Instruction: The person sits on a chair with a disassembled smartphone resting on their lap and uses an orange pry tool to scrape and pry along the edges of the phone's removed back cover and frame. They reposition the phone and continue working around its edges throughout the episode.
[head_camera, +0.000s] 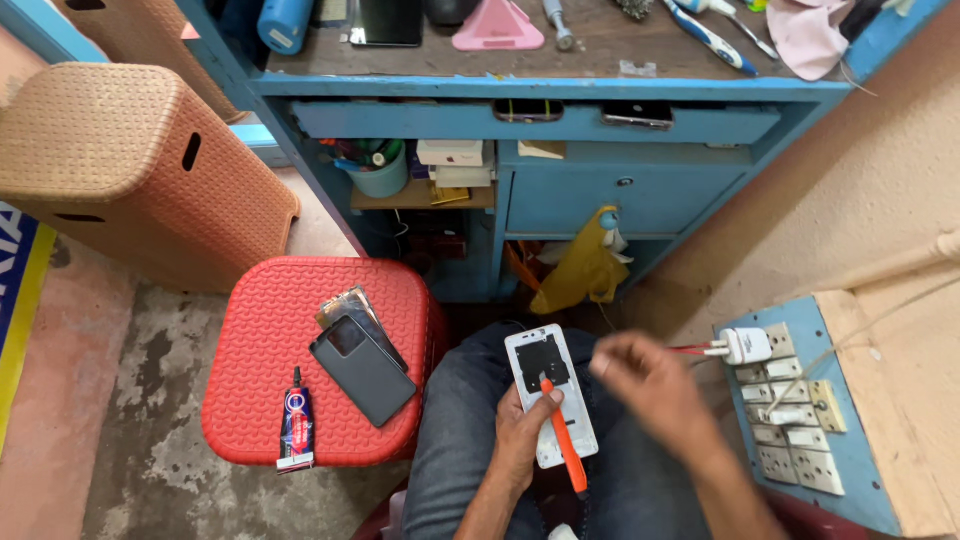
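The right hand (645, 385) was motion-blurred; its finger spread could not be determined, and nothing was visibly held. The phone frame (551, 394) lay over the lap: white, rectangular, open side up, with a dark square panel near its top. The left hand (525, 435) gripped the frame from below, thumb pinning an orange tool (565, 440) against it. On the red stool (262, 400) lay a dark phone (362, 368) and a glue tube (297, 430).

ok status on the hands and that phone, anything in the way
Left hand grips white opened phone and orange tool on the lap. Right hand hovers beside it, blurred, holding nothing visible. Nothing blocking.
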